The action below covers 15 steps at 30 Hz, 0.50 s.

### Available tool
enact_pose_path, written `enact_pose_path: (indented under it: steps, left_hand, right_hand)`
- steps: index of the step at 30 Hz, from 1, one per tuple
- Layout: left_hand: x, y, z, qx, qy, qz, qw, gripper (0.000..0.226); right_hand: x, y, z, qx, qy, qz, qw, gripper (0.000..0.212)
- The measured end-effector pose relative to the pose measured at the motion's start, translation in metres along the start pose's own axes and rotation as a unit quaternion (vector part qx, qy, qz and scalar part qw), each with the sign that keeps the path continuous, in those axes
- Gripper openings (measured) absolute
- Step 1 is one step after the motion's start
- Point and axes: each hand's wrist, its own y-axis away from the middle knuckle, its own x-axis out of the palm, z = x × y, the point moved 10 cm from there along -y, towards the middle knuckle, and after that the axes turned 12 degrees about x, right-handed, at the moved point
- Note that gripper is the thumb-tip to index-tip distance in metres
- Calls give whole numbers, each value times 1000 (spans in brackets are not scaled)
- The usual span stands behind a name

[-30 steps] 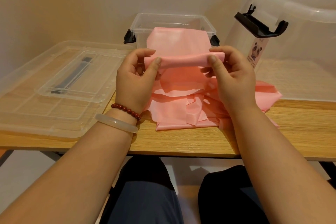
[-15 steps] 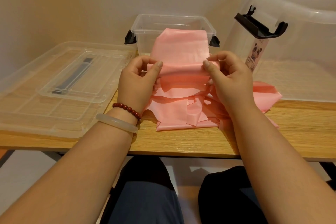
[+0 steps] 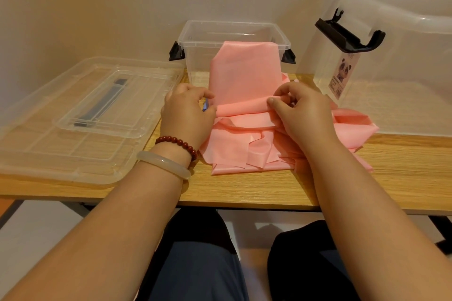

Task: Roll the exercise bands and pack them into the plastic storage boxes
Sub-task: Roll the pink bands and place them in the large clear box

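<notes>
A person is pinching a pink band (image 3: pixel 244 73) at both ends of its rolled edge — left hand (image 3: pixel 187 115) and right hand (image 3: pixel 302 113) set apart, fingers curled on it, probably so it winds evenly. Its loose end is leaning up against the small box (image 3: pixel 195 39) at the desk's (image 3: pixel 244 190) back edge. More bands (image 3: pixel 232 154) are lying crumpled beneath, perhaps snagging the roll — a lid (image 3: pixel 85 117) is lying left, a big box (image 3: pixel 403 61) right.

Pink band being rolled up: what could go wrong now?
The roll could go crooked or loosen: it is barely started, pinched only at its ends by the left hand and right hand. The far end of the pink band lies against the small clear box, so pulling might tug it. Loose bands underneath could get rolled in.
</notes>
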Motion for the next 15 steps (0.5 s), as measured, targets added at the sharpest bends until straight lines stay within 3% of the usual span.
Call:
enact_pose_path:
  steps: [7,11,15]
  left_hand:
    - [13,-5,-19,34,-113,171,978,21]
    - [-10,-20,-13,-14,43,65,997,24]
    - [-5,-34,-8,-34,156,0,987,19]
  right_hand:
    - [3,-1,8,-10,92,-13,996,23]
    - [0,-1,13,-12,106,-13,994,25]
    - [-7,-2,23,-30,77,-45,996,22]
